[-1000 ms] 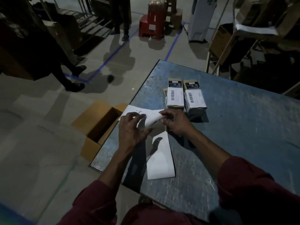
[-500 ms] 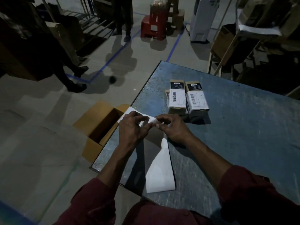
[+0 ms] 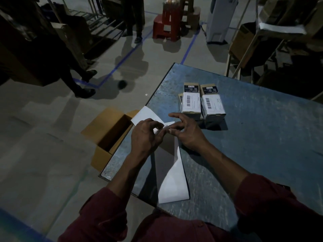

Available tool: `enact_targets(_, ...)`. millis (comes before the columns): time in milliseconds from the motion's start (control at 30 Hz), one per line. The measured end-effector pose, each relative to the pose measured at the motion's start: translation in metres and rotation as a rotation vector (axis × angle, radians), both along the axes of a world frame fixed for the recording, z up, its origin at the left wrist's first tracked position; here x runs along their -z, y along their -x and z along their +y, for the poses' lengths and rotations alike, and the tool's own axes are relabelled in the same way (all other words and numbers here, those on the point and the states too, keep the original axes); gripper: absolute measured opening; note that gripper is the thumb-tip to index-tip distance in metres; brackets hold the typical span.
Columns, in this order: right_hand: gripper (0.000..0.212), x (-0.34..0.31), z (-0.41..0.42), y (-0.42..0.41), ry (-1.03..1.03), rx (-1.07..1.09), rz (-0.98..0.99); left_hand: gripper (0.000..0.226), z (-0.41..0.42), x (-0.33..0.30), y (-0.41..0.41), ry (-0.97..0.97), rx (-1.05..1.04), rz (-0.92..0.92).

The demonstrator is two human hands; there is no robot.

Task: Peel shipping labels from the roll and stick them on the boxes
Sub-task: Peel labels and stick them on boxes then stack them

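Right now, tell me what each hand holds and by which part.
Both hands pinch the white label strip at its raised fold above the table: left hand with fingertips on the left side, right hand on the right side.

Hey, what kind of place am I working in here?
Probably a warehouse packing area: barcode-labelled boxes on a metal table, an open carton on concrete floor, blue floor lines.

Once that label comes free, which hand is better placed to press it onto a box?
Probably the right hand: it lies nearer the boxes, which sit just beyond its fingers. The left hand is farther over, pinching the label strip.
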State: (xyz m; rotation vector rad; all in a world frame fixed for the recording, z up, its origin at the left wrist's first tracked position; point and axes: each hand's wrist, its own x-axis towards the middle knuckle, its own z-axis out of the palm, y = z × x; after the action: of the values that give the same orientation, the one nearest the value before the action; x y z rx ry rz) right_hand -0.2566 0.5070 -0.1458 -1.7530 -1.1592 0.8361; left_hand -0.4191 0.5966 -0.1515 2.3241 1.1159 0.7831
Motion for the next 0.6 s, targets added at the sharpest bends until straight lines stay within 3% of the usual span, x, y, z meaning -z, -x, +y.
enact_targets(200, 0.055, 0.001, -0.002, 0.0, 0.006, 0.018, -0.01, 0.015, -0.005, -0.002, -0.002, 0.043, 0.033, -0.008)
enact_targets(367, 0.053, 0.007, -0.006, 0.002, 0.004, 0.026, -0.083, 0.016, -0.007, -0.004, -0.002, 0.269, -0.036, -0.103)
enact_targets(600, 0.05, 0.011, -0.007, 0.001, -0.03, 0.046, -0.154, 0.015, -0.008, -0.006, 0.001, 0.297, 0.025, -0.179)
